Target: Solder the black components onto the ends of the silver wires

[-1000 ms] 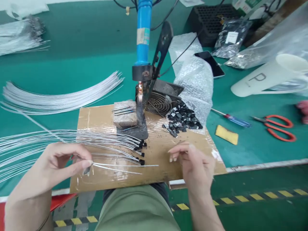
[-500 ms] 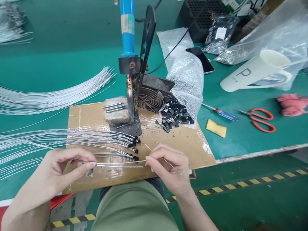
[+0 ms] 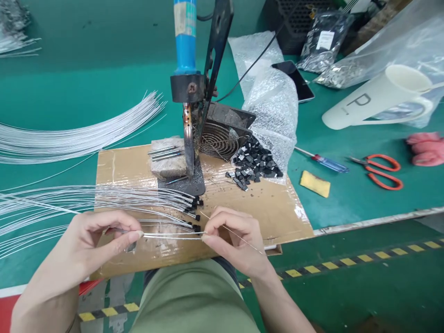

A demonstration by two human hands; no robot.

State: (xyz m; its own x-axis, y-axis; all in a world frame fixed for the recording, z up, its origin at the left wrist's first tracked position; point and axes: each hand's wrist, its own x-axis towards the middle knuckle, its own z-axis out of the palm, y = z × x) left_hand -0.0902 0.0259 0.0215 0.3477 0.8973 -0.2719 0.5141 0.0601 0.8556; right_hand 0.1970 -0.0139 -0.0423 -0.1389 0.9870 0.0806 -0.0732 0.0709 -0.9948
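My left hand (image 3: 95, 245) is closed in a pinch on a pair of thin white wires (image 3: 173, 236), stretched level above the cardboard. At their right end, the fingertips of my right hand (image 3: 237, 238) are pinched together on the wires. A finer silvery wire (image 3: 205, 215) also passes through that hand, its tip sticking out at upper left. Just behind lie several white wires ending in black connectors (image 3: 196, 217). Beyond them stands a blue-handled soldering iron (image 3: 185, 55), held tip-down in a black stand (image 3: 218, 41). A small grey piece (image 3: 131, 246) shows below my left fingertips, its kind unclear.
A cardboard sheet (image 3: 270, 217) lies under the work. Loose black connectors (image 3: 256, 162) spill from bubble wrap (image 3: 274, 101) beside a round-grilled fan (image 3: 222, 138). Rightward are a screwdriver (image 3: 329, 163), yellow sponge (image 3: 315, 183), orange-handled cutters (image 3: 383, 171) and white mug (image 3: 374, 101). A wire bundle (image 3: 86, 138) lies left.
My right hand has moved left, and its fingertips now reach the ends of both white wires. My left hand keeps its pinch. The whole view has shifted slightly.
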